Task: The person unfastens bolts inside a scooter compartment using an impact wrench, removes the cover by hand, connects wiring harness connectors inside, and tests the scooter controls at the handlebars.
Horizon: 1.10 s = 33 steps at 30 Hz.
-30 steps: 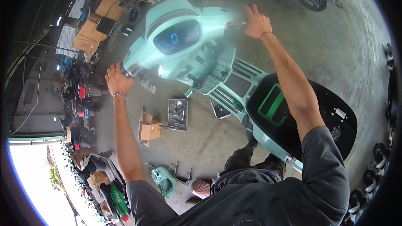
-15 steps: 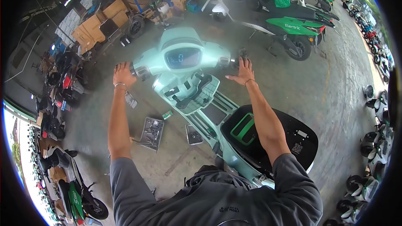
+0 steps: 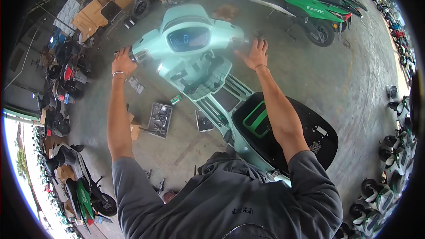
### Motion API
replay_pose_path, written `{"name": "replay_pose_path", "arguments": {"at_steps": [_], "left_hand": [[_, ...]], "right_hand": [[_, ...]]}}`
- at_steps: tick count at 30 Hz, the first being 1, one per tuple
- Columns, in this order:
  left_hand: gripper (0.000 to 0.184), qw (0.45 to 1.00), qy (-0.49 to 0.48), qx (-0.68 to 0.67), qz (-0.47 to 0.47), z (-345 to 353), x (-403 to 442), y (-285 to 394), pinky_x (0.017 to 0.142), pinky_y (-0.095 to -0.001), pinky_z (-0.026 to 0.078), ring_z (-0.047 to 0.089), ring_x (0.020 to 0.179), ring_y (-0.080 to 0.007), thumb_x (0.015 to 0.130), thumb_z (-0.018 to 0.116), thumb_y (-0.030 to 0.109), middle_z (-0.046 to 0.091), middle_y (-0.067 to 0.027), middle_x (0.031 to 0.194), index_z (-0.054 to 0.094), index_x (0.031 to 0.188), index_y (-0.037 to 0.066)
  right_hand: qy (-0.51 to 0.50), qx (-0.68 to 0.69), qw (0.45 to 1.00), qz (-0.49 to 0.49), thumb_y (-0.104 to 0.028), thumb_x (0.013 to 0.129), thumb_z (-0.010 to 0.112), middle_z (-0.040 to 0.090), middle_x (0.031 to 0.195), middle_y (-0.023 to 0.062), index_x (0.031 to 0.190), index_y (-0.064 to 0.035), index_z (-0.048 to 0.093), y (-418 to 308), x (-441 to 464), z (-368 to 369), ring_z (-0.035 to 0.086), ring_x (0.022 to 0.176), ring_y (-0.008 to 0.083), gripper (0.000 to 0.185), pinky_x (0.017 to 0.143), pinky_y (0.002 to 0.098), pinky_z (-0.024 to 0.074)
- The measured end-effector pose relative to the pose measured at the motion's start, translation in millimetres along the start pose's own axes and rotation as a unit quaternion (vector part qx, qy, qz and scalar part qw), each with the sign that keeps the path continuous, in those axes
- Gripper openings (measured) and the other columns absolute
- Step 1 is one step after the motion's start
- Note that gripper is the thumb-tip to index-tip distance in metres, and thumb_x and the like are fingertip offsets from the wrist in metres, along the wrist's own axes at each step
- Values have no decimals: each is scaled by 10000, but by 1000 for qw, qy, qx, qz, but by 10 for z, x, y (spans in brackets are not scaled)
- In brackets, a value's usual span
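Observation:
A mint-green scooter (image 3: 201, 23) stands in front of me, its round dash display (image 3: 188, 39) lit with a "0". My left hand (image 3: 123, 65) is on the left handlebar grip, its fingers curled over the end. At the right handlebar end, my right hand (image 3: 255, 55) lies over the grip with its fingers apart and the thumb stretched toward the scooter's middle. That grip is mostly hidden by haze and the hand. Below my right forearm is the open black seat compartment (image 3: 287, 138) with a green frame (image 3: 256, 121).
Metal trays (image 3: 160, 119) of parts and a small green box (image 3: 176, 99) lie on the floor to the left. A green "Electric" scooter (image 3: 319, 10) is parked at the upper right. Cardboard (image 3: 90, 17) leans at the upper left. More scooters line both sides.
The view has turned, and the handlebar, tilted earlier, now sits nearly level. Both hands have stayed at the handlebar ends; the right thumb is nearer the scooter body.

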<state>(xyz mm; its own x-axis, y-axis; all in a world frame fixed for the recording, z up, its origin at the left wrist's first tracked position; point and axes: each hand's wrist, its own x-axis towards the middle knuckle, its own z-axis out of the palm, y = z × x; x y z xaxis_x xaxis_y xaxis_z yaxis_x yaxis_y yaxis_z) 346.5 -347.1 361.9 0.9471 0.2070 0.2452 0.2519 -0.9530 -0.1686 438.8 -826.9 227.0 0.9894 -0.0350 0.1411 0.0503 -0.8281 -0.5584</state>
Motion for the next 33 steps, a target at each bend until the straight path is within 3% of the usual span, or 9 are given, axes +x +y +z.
{"name": "replay_pose_path", "arguments": {"at_steps": [8,16,18,27,33], "left_hand": [[641,1000,5,5,-12,-52,20,38,1058,-396,438,486,1293,-281,747,647,219,526,-80,1372,493,1367,170],[671,999,6,39,-2,-73,-34,56,1111,-427,349,502,1278,-275,736,644,244,535,-98,1362,492,1385,161],[672,999,2,36,-5,-79,8,46,1107,-420,349,507,1272,-280,730,644,239,543,-100,1354,497,1380,153],[673,999,-13,41,4,-48,26,5,1101,-421,346,502,1277,-281,726,648,288,548,-101,1349,512,1368,140],[745,998,-9,65,0,-91,44,34,1116,-402,331,447,1328,-289,710,680,341,477,-118,1429,483,1400,145]], "right_hand": [[45,-21,995,-84,-714,656,739,237,1503,200,1452,-79,265,165,84,112,166,1425,427,1123,1021,605,399],[31,-29,995,-87,-734,614,749,215,1522,184,1481,-96,237,265,105,153,140,1434,417,1192,1046,591,382],[-6,-47,996,-81,-723,596,769,211,1528,179,1486,-102,231,229,90,72,138,1437,415,1211,1052,593,376],[1,-61,995,-77,-710,570,793,201,1534,166,1504,-123,195,232,135,118,114,1449,411,1255,1067,597,363],[6,-46,996,-71,-724,562,788,193,1545,146,1516,-166,185,254,98,150,100,1458,398,1259,1083,593,351]]}}
